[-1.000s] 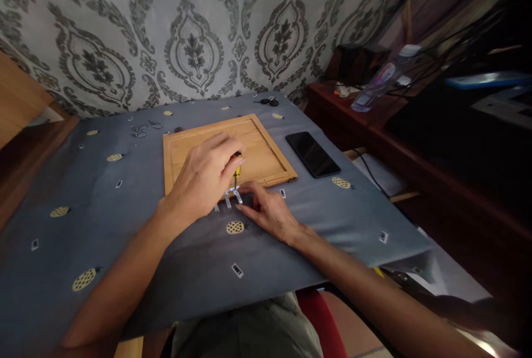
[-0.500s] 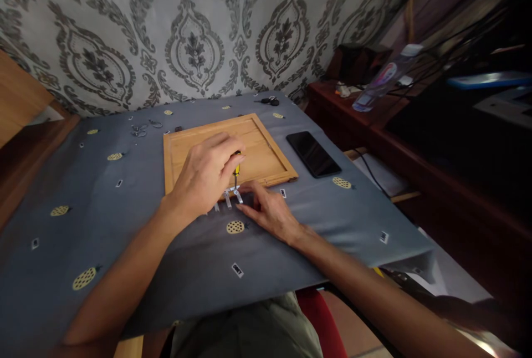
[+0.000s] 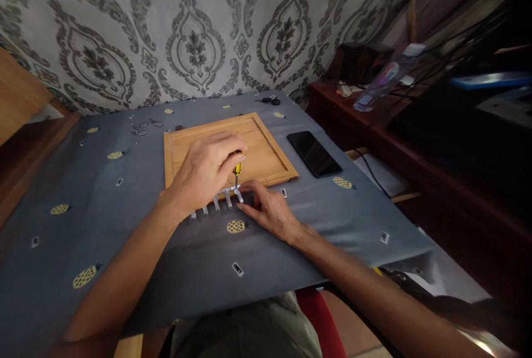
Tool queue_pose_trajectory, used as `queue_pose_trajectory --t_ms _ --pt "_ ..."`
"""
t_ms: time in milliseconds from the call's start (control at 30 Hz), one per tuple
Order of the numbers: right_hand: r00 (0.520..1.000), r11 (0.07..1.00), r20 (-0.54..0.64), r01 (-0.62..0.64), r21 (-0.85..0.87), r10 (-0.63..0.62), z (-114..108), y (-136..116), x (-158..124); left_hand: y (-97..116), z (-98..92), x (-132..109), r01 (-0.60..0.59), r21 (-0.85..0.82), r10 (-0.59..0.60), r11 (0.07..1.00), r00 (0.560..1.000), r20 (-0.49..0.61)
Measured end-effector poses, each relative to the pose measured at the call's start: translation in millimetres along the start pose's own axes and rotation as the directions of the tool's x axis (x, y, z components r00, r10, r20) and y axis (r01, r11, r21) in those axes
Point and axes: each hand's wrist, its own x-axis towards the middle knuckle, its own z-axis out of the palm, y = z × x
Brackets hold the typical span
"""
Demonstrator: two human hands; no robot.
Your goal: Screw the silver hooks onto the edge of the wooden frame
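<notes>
Far left: a wooden furniture edge (image 3: 19,97) stood against the patterned wallpaper (image 3: 191,42). The tabletop (image 3: 103,225) was covered by a grey cloth printed with yellow dotted ovals and small black-and-white tags. At the cloth's far left part lay a few small wire clips (image 3: 139,128). A shallow wooden panel (image 3: 266,153) with a raised border lay flat near the middle of the tabletop. The left hand (image 3: 205,172) was over the panel's near edge, fingers clamped around the screwdriver (image 3: 237,169). The yellow handle showed between thumb and forefinger, and the shaft stood close to upright, tip down at the panel's near rail. A row of small metal brackets (image 3: 216,201) stuck out from that near edge onto the cloth, partly under the left hand. The screwdriver tip met the rightmost one; whether it sat in a screw head could not be told. The right hand (image 3: 270,211) lay open and flat on the cloth just right of the brackets, fingers apart, fingertips (image 3: 245,187) just beside the rightmost bracket and holding nothing. Right of the panel, apart from it, a black phone (image 3: 313,153) lay face up. A set of keys (image 3: 270,101) lay at the cloth's far edge. Far right, a plastic bottle (image 3: 384,80) lay tilted on a dark side cabinet (image 3: 332,103).
</notes>
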Motion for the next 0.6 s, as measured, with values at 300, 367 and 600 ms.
queue_pose_trajectory --t_ms 300,367,600 --pt "1.0 1.0 -0.013 0.002 0.008 -0.002 0.6 0.1 -0.7 2.0 -2.9 0.4 -0.004 -0.013 0.004 1.0 1.0 0.0" --pt "1.0 1.0 -0.005 -0.005 0.005 0.005 0.6 0.4 -0.4 5.7 -10.7 0.5 0.009 0.019 -0.008 1.0 0.998 -0.055" --pt "0.999 0.999 0.016 -0.033 0.008 0.033 0.5 0.4 0.2 11.9 -33.9 -1.4 0.105 0.09 -0.086 0.99 0.978 -0.189"
